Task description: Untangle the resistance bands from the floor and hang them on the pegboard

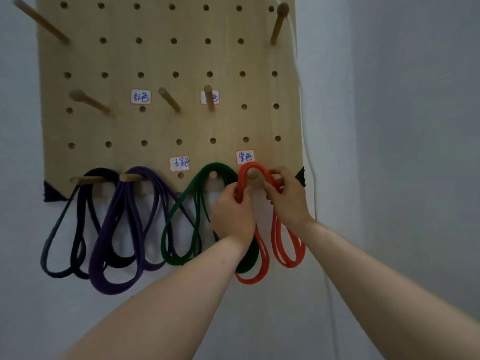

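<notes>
A wooden pegboard (168, 58) hangs on the wall. Along its bottom row, a black band (59, 229), a purple band (117, 229) and a green band (179, 216) each hang looped over a wooden peg. An orange band (288, 255) is draped over the rightmost bottom peg (252, 173). My left hand (232, 214) pinches the orange strands just left of that peg. My right hand (287, 198) grips the strands on the peg's right side. Its loops dangle below my wrists.
Several bare pegs (91, 101) stick out higher on the board, beside small handwritten labels (140, 96). A white cord (311, 152) runs down the wall along the board's right edge. Grey wall surrounds the board.
</notes>
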Motion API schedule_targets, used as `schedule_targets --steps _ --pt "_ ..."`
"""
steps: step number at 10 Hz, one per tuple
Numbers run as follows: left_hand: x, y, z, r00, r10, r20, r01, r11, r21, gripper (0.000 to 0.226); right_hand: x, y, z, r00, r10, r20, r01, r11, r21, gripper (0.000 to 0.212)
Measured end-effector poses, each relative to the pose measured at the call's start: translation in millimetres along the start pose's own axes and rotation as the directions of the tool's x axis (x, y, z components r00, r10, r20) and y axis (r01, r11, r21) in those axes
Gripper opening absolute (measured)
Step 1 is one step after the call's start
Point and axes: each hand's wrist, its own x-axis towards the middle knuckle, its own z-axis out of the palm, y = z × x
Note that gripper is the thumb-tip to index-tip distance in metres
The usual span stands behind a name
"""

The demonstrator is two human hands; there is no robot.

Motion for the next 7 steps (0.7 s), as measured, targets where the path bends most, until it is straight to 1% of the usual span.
schedule_targets --steps 1,2,3,4,5,6,7 --pt "5.5 3.8 7.6 0.999 -0.005 -0.045 0.005 1.000 0.002 0.015 10.8 6.9 1.8 1.000 0.016 -0.020 -0.016 0.999 -0.028 0.017" --pt "4.4 5.7 10.5 0.997 -0.047 -0.054 0.048 0.999 0.018 0.014 13.1 14.3 3.8 0.999 0.024 0.021 -0.022 0.996 -0.082 0.014" --pt "-3.5 -0.8 4.5 0.999 -0.036 -0.026 0.036 0.999 0.006 0.008 0.1 20.1 5.6 0.997 0.031 0.064 -0.020 0.985 -0.169 0.019" --pt "-10.6 -16.9 -6.0 0.998 0.054 -0.025 -0.052 0.996 0.070 0.027 -13.7 24.5 3.2 0.997 0.052 0.064 -0.036 0.975 -0.221 0.031" --pt "-15.2 -25.8 -20.5 0.986 0.161 -0.040 -0.149 0.965 0.218 0.047 -27.0 18.6 -4.3 0.996 0.065 0.059 -0.050 0.973 -0.224 0.038" --pt "-22.7 -24.9 -36.7 0.954 0.300 0.031 -0.297 0.916 0.271 0.046 -37.9 8.7 -10.1 0.995 0.047 0.090 -0.021 0.961 -0.277 0.049" --pt "-30.9 -23.9 -60.1 0.936 0.309 0.167 -0.338 0.924 0.182 0.044 -55.1 -9.2 -15.9 0.994 0.028 0.103 0.007 0.946 -0.325 0.060"
